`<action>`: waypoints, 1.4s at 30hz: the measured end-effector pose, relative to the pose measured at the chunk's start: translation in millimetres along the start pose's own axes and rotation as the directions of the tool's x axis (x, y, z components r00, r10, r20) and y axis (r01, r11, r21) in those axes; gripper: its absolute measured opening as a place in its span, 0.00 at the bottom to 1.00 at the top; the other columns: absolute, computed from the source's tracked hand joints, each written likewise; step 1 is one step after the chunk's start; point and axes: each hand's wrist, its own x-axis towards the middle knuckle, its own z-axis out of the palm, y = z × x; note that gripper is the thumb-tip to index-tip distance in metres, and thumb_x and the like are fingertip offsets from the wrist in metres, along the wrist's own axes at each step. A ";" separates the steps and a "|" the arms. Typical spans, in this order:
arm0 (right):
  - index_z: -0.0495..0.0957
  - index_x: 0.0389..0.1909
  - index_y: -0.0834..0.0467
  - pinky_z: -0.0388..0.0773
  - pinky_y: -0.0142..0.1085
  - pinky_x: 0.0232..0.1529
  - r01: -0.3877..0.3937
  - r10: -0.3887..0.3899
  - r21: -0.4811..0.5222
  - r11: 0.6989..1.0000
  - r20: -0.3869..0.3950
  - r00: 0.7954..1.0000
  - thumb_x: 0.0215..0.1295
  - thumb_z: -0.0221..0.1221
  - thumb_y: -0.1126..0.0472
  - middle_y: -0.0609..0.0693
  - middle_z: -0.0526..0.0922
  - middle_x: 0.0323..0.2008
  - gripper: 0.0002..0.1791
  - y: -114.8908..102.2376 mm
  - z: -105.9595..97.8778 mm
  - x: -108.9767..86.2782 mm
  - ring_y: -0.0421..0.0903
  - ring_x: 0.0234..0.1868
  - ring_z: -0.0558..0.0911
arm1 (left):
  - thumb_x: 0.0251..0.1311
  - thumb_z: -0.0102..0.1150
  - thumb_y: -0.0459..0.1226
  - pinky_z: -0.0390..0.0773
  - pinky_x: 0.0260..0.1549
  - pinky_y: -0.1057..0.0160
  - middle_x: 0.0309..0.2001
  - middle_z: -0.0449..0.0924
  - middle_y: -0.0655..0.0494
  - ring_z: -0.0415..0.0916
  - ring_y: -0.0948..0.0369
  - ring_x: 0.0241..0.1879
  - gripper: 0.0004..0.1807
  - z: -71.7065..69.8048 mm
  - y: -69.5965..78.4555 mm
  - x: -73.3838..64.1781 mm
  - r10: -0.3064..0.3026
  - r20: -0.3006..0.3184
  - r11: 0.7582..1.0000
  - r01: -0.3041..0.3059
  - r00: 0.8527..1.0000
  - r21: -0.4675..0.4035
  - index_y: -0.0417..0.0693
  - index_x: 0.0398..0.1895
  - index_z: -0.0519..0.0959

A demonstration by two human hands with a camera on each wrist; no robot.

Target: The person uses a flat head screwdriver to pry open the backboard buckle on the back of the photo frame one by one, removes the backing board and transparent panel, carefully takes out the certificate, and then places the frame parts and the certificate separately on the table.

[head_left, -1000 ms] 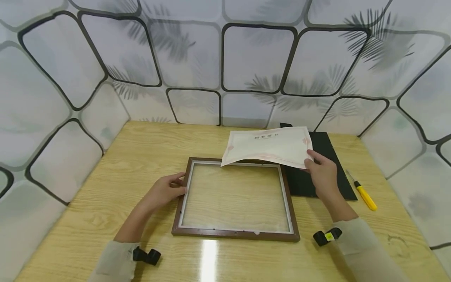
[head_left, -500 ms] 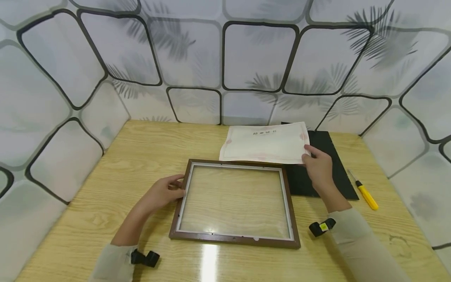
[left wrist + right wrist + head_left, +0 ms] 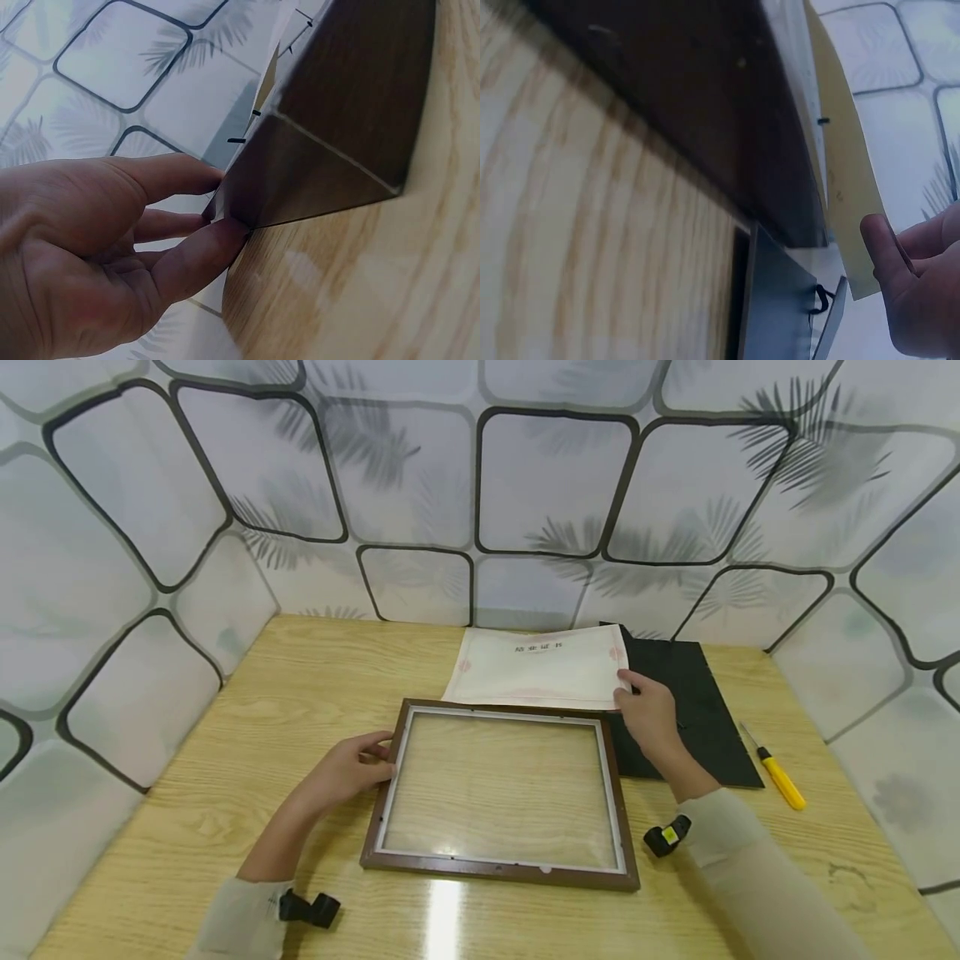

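A brown picture frame (image 3: 498,871) with a pale inner lip and a clear pane lies on the table. At its left side, my left hand (image 3: 341,772) holds the border; the left wrist view shows thumb and fingers (image 3: 187,176) pinching the edge. My right hand (image 3: 651,714) pinches the right edge of a white printed certificate (image 3: 536,672) between thumb and fingers. The certificate's near edge overlaps the frame's far border in the head view. In the right wrist view the sheet's yellowish side (image 3: 847,165) shows, slightly bowed, beside the frame.
A black backing board (image 3: 686,718) lies right of the frame, partly under the certificate and right hand in the head view. Farther right is a yellow-handled screwdriver (image 3: 783,782). Patterned walls (image 3: 555,485) enclose the back and sides of the wooden table (image 3: 322,668).
My right hand has moved left with the certificate, which has also gone from slanting over the frame's far border to lying squarer along it. The left hand keeps its hold at the frame's side.
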 end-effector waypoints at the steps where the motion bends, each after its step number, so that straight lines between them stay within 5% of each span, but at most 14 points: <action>1: 0.71 0.70 0.63 0.71 0.25 0.33 0.005 -0.005 -0.010 1.000 0.017 1.000 0.73 0.50 0.63 0.63 0.71 0.69 0.26 -0.9 2.6 0.9 0.54 0.51 0.82 | 0.67 0.63 0.37 0.82 0.43 0.60 0.59 0.74 0.36 0.78 0.48 0.53 0.36 0.0 -0.1 0.1 -0.002 -0.002 1.000 0.002 1.000 0.000 0.38 0.75 0.63; 12: 0.68 0.71 0.65 0.69 0.30 0.22 0.078 -0.073 -0.033 0.996 0.124 0.990 0.75 0.50 0.62 0.65 0.72 0.68 0.26 -8.0 27.7 9.5 0.57 0.39 0.89 | 0.66 0.64 0.37 0.82 0.43 0.60 0.57 0.76 0.36 0.78 0.48 0.53 0.35 0.2 -1.0 0.4 0.008 -0.016 1.000 -0.008 1.000 0.011 0.37 0.74 0.64; 20: 0.69 0.70 0.66 0.73 0.27 0.24 0.061 -0.052 -0.046 0.997 0.171 0.984 0.72 0.49 0.64 0.65 0.70 0.69 0.26 -7.5 35.4 17.9 0.45 0.31 0.89 | 0.66 0.64 0.38 0.82 0.48 0.55 0.60 0.74 0.36 0.75 0.44 0.58 0.36 -2.3 3.6 -4.3 -0.008 0.009 1.000 0.008 1.000 0.019 0.38 0.75 0.63; 24: 0.70 0.69 0.66 0.69 0.30 0.22 0.024 -0.014 -0.049 0.999 0.204 0.979 0.71 0.49 0.63 0.67 0.70 0.69 0.27 -4.1 37.5 21.8 0.35 0.18 0.75 | 0.66 0.64 0.38 0.82 0.48 0.55 0.59 0.74 0.36 0.75 0.44 0.58 0.36 -2.7 3.9 -5.2 -0.006 0.013 1.000 0.006 1.000 0.021 0.38 0.74 0.64; 27: 0.70 0.69 0.66 0.64 0.33 0.21 -0.002 0.019 -0.070 0.998 0.234 0.972 0.71 0.51 0.62 0.67 0.70 0.69 0.27 -1.4 38.0 22.1 0.37 0.14 0.61 | 0.66 0.63 0.38 0.82 0.48 0.55 0.60 0.74 0.36 0.75 0.45 0.57 0.36 -2.4 4.2 -5.9 -0.010 0.020 1.000 0.010 1.000 0.011 0.38 0.74 0.63; 31: 0.71 0.68 0.66 0.67 0.36 0.27 0.007 0.024 -0.120 0.993 0.252 0.967 0.72 0.53 0.62 0.66 0.71 0.68 0.26 2.0 37.8 22.0 0.42 0.19 0.62 | 0.66 0.63 0.38 0.81 0.48 0.56 0.60 0.73 0.37 0.75 0.45 0.57 0.36 -1.6 4.7 -5.9 -0.022 0.025 1.000 0.022 0.999 0.005 0.38 0.75 0.63; 37: 0.74 0.65 0.67 0.74 0.44 0.46 0.069 -0.020 -0.212 0.975 0.226 0.974 0.70 0.55 0.64 0.65 0.75 0.65 0.25 1.8 38.3 21.4 0.55 0.48 0.75 | 0.66 0.64 0.37 0.82 0.46 0.57 0.59 0.73 0.37 0.75 0.46 0.57 0.35 -1.1 4.7 -4.9 -0.027 0.012 1.000 0.027 1.000 -0.002 0.38 0.74 0.64; 42: 0.74 0.65 0.67 0.77 0.50 0.53 0.078 -0.025 -0.231 0.970 0.223 0.975 0.69 0.56 0.63 0.65 0.76 0.65 0.25 1.8 37.8 21.2 0.60 0.57 0.76 | 0.66 0.64 0.37 0.82 0.45 0.58 0.59 0.74 0.37 0.76 0.46 0.57 0.36 -0.7 5.3 -5.4 -0.021 0.010 1.000 0.021 1.000 -0.001 0.38 0.74 0.64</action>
